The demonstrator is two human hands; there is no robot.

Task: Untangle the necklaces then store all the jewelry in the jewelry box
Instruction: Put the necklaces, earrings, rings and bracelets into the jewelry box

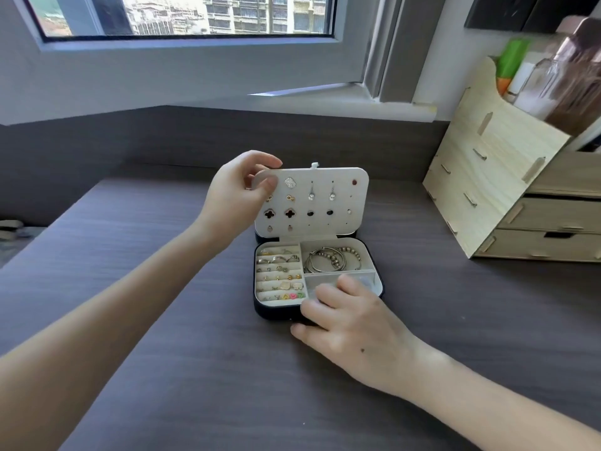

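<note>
The jewelry box [260, 312] stands open on the table [195, 369]. The left hand [234, 196] pinches the upper left corner of the earring panel [325, 219]. The right hand [351, 327] rests, fingers extended, on the front right compartment. Hazard: closing the panel fast may shake earrings [311, 195] loose or trap fingers.

surface: dark wood-grain desk [227, 385] below the window | centre: open jewelry box [276, 312], dark shell, pale lining, earring panel standing upright at its back | far right: pale wooden drawer organizer [487, 177], well apart from the box
</note>
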